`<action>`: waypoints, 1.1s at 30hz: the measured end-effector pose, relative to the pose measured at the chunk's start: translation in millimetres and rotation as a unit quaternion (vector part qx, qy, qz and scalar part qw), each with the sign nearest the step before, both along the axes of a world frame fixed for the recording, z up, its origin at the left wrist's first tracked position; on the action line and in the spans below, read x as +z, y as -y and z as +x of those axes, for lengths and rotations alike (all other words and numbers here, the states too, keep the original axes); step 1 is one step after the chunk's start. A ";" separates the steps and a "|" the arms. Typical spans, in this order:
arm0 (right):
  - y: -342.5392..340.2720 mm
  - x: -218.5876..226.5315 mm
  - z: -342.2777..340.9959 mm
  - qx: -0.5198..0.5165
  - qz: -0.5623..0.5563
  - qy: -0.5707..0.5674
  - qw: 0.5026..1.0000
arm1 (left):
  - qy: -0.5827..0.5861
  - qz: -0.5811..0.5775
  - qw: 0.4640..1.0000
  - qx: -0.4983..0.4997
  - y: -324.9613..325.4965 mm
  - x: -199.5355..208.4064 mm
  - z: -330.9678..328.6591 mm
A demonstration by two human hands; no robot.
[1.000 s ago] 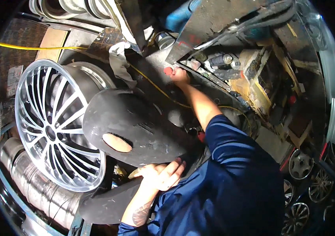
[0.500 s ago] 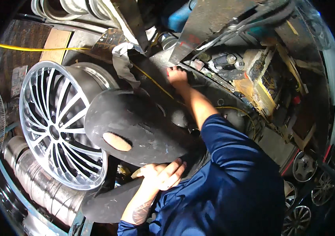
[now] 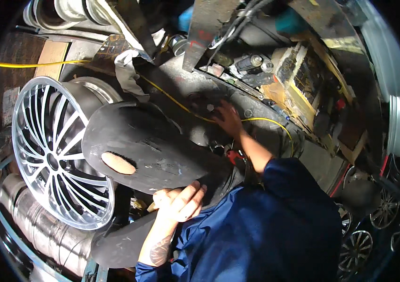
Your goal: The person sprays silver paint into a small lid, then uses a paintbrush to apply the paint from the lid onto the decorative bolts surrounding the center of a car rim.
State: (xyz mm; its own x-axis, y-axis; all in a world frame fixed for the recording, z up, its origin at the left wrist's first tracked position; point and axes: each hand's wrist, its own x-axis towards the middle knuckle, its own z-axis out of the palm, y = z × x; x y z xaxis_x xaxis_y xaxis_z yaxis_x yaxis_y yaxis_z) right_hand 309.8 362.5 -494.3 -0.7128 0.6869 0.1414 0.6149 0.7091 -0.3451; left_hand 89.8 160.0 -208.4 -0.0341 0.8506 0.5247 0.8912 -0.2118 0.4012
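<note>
My left hand [image 3: 181, 201] lies on the dark trouser leg near my lap, fingers side by side and slightly bent; I see nothing held in it. A tan piece [image 3: 152, 207] shows beside its wrist side, its kind unclear. My right hand [image 3: 229, 120] is over the grey bench surface, fingers apart and nothing visible in them, close to the yellow cord [image 3: 176, 102]. Below its forearm sits a small red object [image 3: 234, 155], partly hidden. A silver multi-spoke car wheel rim [image 3: 54, 162] stands upright against my bent knee, whose dark trousers [image 3: 150, 145] have a hole.
Spray cans [image 3: 255, 61] and clutter fill a tray at the far right, beside a worn foam-edged block [image 3: 298, 75]. A white rag [image 3: 127, 70] hangs behind the knee. Metal barrels [image 3: 63, 230] lie at left; more wheel rims [image 3: 355, 249] stand at lower right.
My right hand has drawn back toward me from the far edge of the bench, its fingers now spread. The red object now shows by my forearm. My left hand stays on the leg; the view has shifted.
</note>
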 end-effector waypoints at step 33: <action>-0.3 44.4 7.6 -0.184 -0.466 0.077 0.862 | 0.004 -0.007 1.000 0.021 -3.5 9.7 0.6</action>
State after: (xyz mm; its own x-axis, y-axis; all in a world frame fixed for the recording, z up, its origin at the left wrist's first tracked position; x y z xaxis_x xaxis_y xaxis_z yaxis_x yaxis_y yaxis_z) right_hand 317.4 362.8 -449.9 -0.3839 0.6350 -0.6703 0.8280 -0.0845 -0.5543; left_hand 90.5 163.5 -198.6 -0.0735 0.8560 0.5118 0.8960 -0.1686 0.4108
